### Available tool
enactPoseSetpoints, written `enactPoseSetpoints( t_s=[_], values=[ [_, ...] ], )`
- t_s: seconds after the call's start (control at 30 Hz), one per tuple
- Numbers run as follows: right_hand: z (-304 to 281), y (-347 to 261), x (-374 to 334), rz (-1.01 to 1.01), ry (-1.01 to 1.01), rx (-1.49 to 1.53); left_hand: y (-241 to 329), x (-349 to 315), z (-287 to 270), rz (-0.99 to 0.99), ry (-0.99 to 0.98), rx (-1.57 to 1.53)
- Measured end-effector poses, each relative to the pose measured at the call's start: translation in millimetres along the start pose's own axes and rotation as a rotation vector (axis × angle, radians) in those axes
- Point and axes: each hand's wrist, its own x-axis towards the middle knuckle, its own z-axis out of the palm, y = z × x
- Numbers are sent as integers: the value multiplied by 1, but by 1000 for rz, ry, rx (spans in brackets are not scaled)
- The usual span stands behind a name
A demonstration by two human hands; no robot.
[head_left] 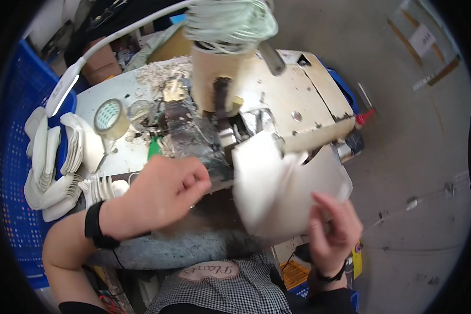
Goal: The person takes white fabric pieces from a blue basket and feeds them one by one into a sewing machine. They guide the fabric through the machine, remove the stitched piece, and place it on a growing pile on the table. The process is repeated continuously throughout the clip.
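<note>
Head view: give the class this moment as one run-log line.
Left hand: fingers curled, nothing visibly held | Right hand: at edge of white piece, grip unclear | Tape roll: on table, left side

From my remote station I watch through the left fisheye camera on the person's head, looking down and forward at close range. The black-and-white checked cloth apron (pixel 220 288) sits at bottom centre, the bare left hand (pixel 152 192) and bare right hand (pixel 336 230) above it, the scuffed whitish table (pixel 89 99) across mid-frame.
</note>
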Motion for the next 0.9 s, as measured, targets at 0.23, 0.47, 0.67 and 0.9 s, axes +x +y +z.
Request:
enactPoseSetpoints(
  t_s=[0.23,0.47,0.67,0.9],
  values=[
    [-86,112,-65,379,698,784,40,27,137,414,-193,121],
    [-32,239,-155,768,845,1336,28,91,245,234,-297,118],
    [30,200,-104,824,564,1094,10,99,232,262,-342,-93],
    [52,200,-87,780,339,698,19,98,242,323,-179,-36]
  ],
)
